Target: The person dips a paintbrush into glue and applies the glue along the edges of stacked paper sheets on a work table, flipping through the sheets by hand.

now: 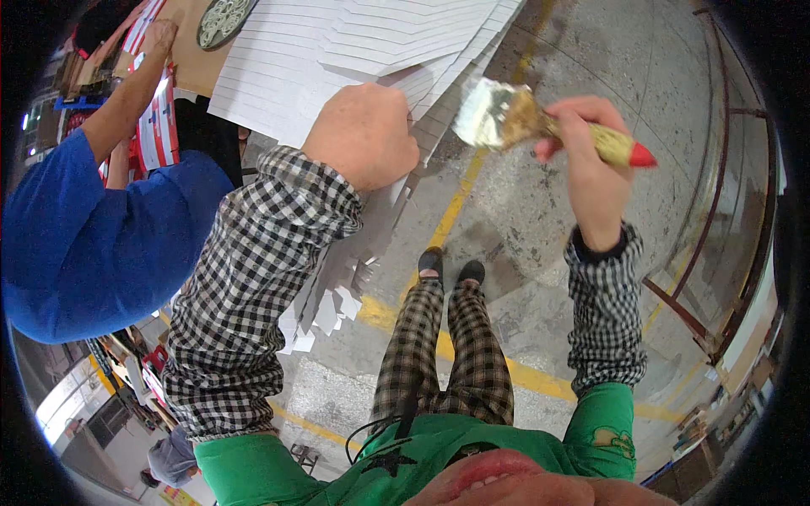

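Observation:
My right hand [595, 164] is closed around a flat paintbrush [609, 145] with a pale wooden handle and a red end. Its bristles point left and are coated in something white. The brush is above the floor, just right of the stacked paper sheets [278, 63]. These sheets are white with rows of dark lines and lie fanned in overlapping layers. My left hand [363, 135] is closed in a fist at their near right edge. Its fingertips are hidden under the hand, so what it grips, if anything, does not show.
A person in a blue sleeve [110, 244] works close on my left, with a hand [159, 35] near red-and-white striped pieces [157, 126]. A round dark dish [224, 21] stands on brown board. Paper scraps [329, 312] lie below. A metal frame [717, 169] stands right.

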{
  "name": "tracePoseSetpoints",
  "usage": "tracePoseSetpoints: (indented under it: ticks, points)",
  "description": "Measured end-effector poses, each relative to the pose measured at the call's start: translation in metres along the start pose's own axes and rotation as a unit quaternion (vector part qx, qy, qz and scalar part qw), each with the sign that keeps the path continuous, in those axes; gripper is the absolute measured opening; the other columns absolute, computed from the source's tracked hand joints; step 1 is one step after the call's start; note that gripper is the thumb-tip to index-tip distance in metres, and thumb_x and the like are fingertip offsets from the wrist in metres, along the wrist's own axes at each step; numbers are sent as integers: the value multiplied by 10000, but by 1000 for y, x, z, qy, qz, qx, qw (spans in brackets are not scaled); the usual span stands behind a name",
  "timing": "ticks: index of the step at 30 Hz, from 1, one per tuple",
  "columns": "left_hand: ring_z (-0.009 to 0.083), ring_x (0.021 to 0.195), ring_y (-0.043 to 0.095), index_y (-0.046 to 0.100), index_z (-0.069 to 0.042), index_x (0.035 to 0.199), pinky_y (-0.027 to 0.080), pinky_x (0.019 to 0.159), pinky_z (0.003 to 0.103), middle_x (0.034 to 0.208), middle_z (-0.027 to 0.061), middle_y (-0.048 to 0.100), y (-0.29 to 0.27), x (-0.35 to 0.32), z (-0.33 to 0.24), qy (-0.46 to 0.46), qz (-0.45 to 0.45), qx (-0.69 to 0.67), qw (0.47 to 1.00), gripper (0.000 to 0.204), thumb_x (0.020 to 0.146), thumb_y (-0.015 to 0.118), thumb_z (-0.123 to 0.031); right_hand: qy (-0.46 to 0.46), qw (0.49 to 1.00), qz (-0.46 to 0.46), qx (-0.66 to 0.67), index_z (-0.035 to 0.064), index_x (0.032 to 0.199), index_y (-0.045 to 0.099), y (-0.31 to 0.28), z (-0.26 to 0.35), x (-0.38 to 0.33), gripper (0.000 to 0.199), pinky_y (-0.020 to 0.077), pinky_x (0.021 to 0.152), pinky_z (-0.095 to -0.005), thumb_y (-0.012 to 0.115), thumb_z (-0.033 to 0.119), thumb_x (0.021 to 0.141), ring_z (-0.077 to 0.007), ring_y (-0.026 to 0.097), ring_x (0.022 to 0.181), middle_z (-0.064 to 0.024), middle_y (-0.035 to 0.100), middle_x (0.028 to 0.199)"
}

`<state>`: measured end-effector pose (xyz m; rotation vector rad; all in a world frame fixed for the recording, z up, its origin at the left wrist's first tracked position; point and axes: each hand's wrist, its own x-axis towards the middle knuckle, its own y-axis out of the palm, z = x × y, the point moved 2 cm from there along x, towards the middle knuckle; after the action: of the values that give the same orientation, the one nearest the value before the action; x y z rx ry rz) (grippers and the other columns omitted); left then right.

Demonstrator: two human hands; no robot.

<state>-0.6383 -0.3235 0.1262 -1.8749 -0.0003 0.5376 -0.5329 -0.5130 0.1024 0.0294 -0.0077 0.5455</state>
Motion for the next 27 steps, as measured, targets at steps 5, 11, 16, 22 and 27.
tracePoseSetpoints:
  ticks: [5, 11, 16, 22, 27]
  points:
    - [403, 748, 583, 588, 86, 712, 471, 717, 432, 731, 276, 577, 2, 5, -2, -12, 13, 22, 1000, 247, 685, 552, -157, -21, 999, -11, 22, 13, 861, 576, 0, 5, 9, 57, 478, 519, -231, 552, 61, 841, -122, 589, 579, -55, 593, 733]
    - [386, 822, 595, 572, 85, 886, 484, 756, 414, 877, 279, 595, 2, -1, -7, -75, 42, 60, 995, 366, 714, 595, -238, -23, 999, -21, 32, -24, 844, 558, -29, 5, -25, 81, 465, 506, -238, 523, 49, 853, -134, 571, 566, -80, 588, 786]
    - [481, 1063, 462, 238, 149, 1258, 464, 833, 454, 1230, 403, 325, 61, -40, -17, -118, 2, 160, 980, 896, 690, 705, -364, -7, 999, -51, 15, -52, 837, 535, -51, 5, -50, 126, 465, 508, -253, 491, 61, 869, -149, 564, 565, -111, 573, 870]
    - [511, 1119, 412, 191, 144, 1304, 445, 879, 449, 1243, 415, 300, 108, -50, -1, -255, -121, 319, 905, 957, 684, 725, -353, 26, 997, -45, 59, -52, 828, 524, -43, -1, -67, 109, 462, 503, -253, 481, 41, 863, -146, 550, 562, -119, 569, 886]
    - [550, 1085, 425, 196, 158, 1300, 461, 848, 478, 1229, 442, 304, 88, -48, -5, -222, -45, 244, 943, 787, 734, 630, -175, 49, 994, -62, 69, -47, 834, 525, -39, -6, -71, 97, 460, 510, -246, 483, 37, 859, -139, 544, 554, -108, 568, 884]
